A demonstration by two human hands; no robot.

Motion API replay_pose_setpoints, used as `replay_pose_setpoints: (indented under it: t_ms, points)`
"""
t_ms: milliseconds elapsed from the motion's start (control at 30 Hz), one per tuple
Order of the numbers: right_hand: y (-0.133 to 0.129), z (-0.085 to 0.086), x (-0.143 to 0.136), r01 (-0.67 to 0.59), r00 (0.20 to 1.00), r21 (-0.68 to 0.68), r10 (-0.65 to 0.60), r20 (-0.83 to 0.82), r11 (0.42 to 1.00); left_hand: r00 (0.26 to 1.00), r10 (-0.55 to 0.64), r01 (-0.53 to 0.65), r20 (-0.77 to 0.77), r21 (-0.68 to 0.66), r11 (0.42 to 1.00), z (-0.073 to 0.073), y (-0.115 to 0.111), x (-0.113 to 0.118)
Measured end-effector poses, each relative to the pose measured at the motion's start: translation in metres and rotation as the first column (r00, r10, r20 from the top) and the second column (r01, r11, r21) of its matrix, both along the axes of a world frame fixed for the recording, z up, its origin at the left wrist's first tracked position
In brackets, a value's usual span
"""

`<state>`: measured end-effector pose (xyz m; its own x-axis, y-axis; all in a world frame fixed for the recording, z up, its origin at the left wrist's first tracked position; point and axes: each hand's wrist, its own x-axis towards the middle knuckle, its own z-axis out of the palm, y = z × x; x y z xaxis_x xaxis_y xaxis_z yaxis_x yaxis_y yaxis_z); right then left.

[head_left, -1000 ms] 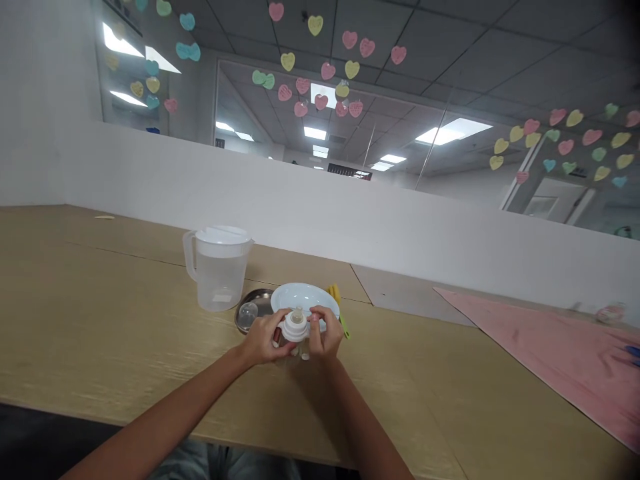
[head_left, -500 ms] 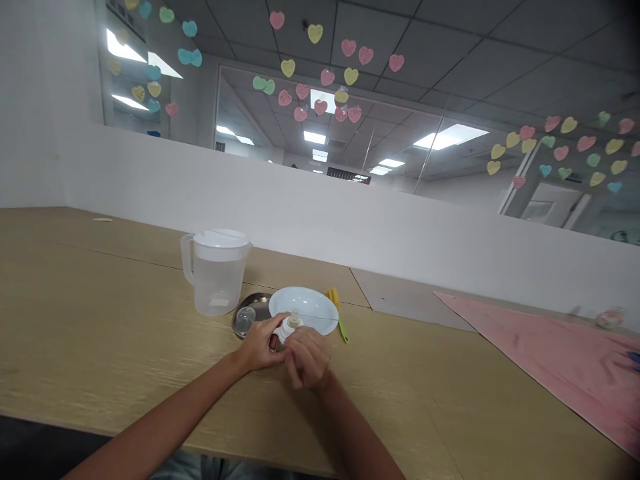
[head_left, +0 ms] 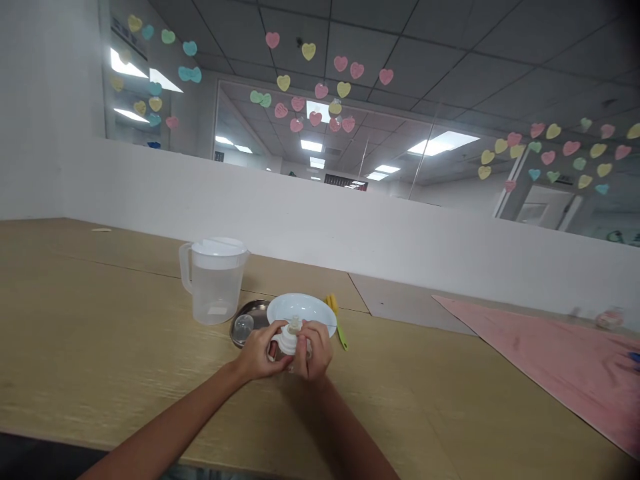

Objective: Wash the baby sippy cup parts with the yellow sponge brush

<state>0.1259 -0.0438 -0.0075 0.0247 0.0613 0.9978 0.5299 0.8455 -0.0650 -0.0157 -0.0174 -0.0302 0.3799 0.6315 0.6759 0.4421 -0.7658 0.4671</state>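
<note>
Between my hands is a baby bottle [head_left: 286, 343] with a white collar, a white side handle and a pale, see-through teat on top. My left hand [head_left: 259, 353] is closed around its left side, by the handle. On the other side, my right hand [head_left: 316, 348] grips the collar with thumb and fingers. Most of the bottle's clear body is hidden by the hands. Just beyond them stands a white bowl [head_left: 303, 303], overlapping a round metal tray [head_left: 259, 307]. A clear dome-shaped cap [head_left: 243, 327] lies in the tray.
A lidded, translucent pitcher [head_left: 216, 287] stands at the left on the wooden table [head_left: 125, 347]. Right of the bowl lies a yellow-headed brush [head_left: 342, 335] with a green handle. Pink cloth [head_left: 545, 360] covers the table's right part. A white wall [head_left: 310, 220] runs behind.
My right hand has turned and its fingers have shifted from the bottle's front to the collar's right side, showing more of the collar. The left hand keeps its hold. The view has tilted slightly up.
</note>
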Motion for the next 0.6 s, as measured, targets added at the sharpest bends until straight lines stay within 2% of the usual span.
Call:
replay_pose_setpoints:
  t_ms: [100, 167, 333, 500, 600]
  points:
    - [0.0039, -0.0017, -0.0002, -0.004, 0.996, -0.116, -0.007, -0.093, 0.993, 1.000, -0.011, 0.012, -0.018, 0.015, 1.000, 0.0011, -0.0006, 0.0005]
    - [0.0035, -0.0012, -0.0002, -0.018, 0.994, -0.131, 0.004, -0.109, 0.991, 1.000, -0.008, 0.009, -0.018, 0.020, 1.000, 0.0013, -0.0011, 0.0007]
    - [-0.0009, 0.0017, 0.0034, 0.004, 0.999, 0.001, -0.004, 0.042, 1.000, 1.000, 0.007, -0.006, 0.020, -0.021, 1.000, -0.0006, -0.0020, 0.0023]
    - [-0.0051, 0.0042, 0.0020, -0.052, 0.973, 0.138, 0.019, 0.229, 0.989, 0.999, -0.006, 0.009, 0.043, -0.062, 0.998, -0.0022, -0.0007, 0.0032]
    - [-0.0051, 0.0043, -0.0015, -0.054, 0.980, 0.151, 0.023, 0.196, 0.987, 1.000, 0.004, -0.004, 0.026, -0.016, 1.000, -0.0037, 0.0013, 0.0024]
